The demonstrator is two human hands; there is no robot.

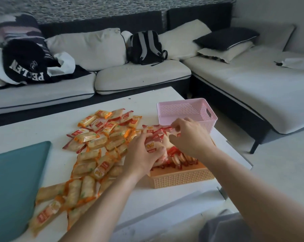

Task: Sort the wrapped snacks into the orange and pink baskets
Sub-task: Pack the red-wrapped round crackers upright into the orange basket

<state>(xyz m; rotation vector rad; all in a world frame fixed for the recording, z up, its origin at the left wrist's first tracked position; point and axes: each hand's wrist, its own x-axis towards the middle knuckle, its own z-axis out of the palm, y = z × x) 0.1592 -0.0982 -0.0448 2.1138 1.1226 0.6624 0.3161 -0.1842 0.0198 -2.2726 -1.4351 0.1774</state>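
Snacks (156,145) wrapped red bunch over the orange basket (179,179): your left hand (142,158) curls round them, your right hand (191,137) seems to pinch one. Orange snacks (95,142) lie left of it, pink basket (179,109) behind.

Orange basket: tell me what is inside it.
Red-wrapped snacks fill the orange basket, heaped above its rim. The left hand and right hand grip the heap's top, hiding the snacks beneath and the basket's floor.

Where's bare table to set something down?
Bare table far left, between pile and far edge; also near strip before orange basket. Pink basket is empty. Crowded: centre, where left hand and right hand grip snacks over that basket.
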